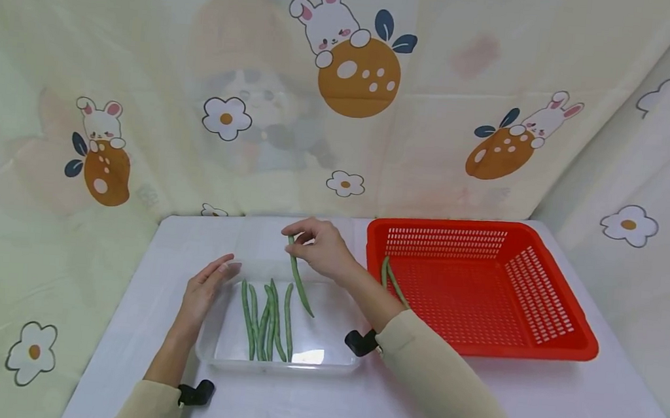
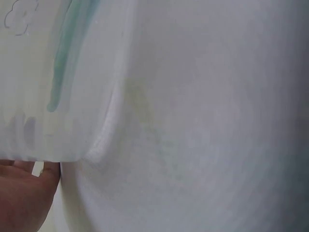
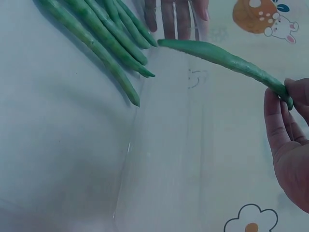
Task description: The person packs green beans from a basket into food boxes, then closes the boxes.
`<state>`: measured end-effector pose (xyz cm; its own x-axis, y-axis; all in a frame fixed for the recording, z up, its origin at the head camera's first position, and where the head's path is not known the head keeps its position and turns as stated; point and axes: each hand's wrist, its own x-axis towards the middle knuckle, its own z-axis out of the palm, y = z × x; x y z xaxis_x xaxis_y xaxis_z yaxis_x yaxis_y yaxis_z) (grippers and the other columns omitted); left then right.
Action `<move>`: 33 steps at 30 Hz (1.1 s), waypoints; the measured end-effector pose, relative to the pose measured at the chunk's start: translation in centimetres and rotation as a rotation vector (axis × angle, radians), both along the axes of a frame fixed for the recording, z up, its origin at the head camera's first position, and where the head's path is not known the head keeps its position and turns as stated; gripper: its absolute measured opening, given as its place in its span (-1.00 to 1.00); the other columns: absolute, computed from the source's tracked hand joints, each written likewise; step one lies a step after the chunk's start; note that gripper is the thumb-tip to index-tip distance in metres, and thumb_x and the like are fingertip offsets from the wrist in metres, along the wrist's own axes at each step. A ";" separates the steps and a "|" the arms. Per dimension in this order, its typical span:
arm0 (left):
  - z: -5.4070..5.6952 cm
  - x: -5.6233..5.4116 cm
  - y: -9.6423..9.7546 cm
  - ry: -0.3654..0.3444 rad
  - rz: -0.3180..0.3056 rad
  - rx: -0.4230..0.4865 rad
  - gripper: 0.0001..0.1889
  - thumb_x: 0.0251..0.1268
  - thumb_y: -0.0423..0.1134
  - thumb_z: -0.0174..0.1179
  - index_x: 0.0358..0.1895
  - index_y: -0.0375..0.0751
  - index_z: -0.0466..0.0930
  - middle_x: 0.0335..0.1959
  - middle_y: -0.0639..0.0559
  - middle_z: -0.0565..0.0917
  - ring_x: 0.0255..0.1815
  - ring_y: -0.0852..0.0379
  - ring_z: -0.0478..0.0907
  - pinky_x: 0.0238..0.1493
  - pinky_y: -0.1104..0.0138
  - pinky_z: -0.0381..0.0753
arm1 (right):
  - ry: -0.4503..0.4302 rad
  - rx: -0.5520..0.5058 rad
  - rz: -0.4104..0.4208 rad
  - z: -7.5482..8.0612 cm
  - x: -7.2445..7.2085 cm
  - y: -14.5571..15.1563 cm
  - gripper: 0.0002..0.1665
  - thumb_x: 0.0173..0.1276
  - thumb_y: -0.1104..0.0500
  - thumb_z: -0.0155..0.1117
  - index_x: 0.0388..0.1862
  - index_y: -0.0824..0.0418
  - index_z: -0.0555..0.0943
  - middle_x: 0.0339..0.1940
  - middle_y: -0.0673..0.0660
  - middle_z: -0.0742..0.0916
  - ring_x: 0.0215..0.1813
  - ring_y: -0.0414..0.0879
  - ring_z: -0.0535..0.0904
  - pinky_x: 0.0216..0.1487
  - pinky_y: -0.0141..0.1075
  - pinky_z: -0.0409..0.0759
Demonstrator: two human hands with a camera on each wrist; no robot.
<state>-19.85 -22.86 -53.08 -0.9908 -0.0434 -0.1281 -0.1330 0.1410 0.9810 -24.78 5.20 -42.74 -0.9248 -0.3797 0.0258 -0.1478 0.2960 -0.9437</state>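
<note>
Your right hand pinches a green bean by its far end above the clear plastic container; a loose pinch could let it pivot. Your left hand, fingers fairly straight, touches the container's left side; pushing could shift it.

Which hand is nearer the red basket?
Right. The right hand pinches a green bean left of the basket; the left hand is farther, at the left end of the clear tray.
</note>
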 end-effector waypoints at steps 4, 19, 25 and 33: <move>0.1 0.0 0.1 -0.014 0.003 0.007 -0.44 0.64 0.17 0.00 0.53 0.04 0.41 0.44 -0.07 0.57 0.56 0.05 0.41 0.67 0.04 0.11 | -0.010 -0.003 0.011 -0.4 0.1 -0.3 -0.67 0.42 0.27 0.41 0.13 0.09 0.75 0.09 0.18 0.72 -0.01 -0.03 0.64 -0.19 -0.34 0.64; 0.0 0.0 0.1 -0.007 -0.001 -0.008 -0.43 0.65 0.18 -0.03 0.54 0.04 0.39 0.44 -0.08 0.57 0.56 0.03 0.40 0.67 -0.01 0.11 | 0.020 0.027 0.056 -1.8 0.4 -1.8 -0.69 0.39 0.30 0.43 0.09 0.12 0.76 0.03 0.10 0.75 -0.06 -0.08 0.65 -0.16 -0.37 0.65; -0.1 0.1 0.0 -0.004 0.001 0.000 -0.44 0.66 0.16 -0.04 0.55 0.01 0.39 0.45 -0.12 0.56 0.55 0.01 0.41 0.67 0.01 0.13 | 0.018 0.060 0.069 -2.1 0.7 -3.0 -0.71 0.34 0.31 0.48 0.03 0.13 0.77 -0.01 0.09 0.76 -0.09 -0.13 0.65 -0.21 -0.39 0.62; 0.1 0.1 0.1 -0.007 0.001 0.003 -0.44 0.66 0.16 -0.03 0.54 0.01 0.39 0.44 -0.11 0.57 0.54 0.02 0.43 0.66 0.02 0.15 | -0.021 0.087 0.081 -2.8 1.2 -4.1 -0.76 0.29 0.36 0.50 -0.08 0.19 0.74 -0.17 0.13 0.78 -0.20 -0.17 0.64 -0.25 -0.41 0.57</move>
<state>-19.74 -22.78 -52.99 -0.9899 -0.0442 -0.1350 -0.1399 0.1375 0.9806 -23.54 1.08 -45.58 -0.8910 -0.4530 -0.0301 -0.1547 0.3653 -0.9180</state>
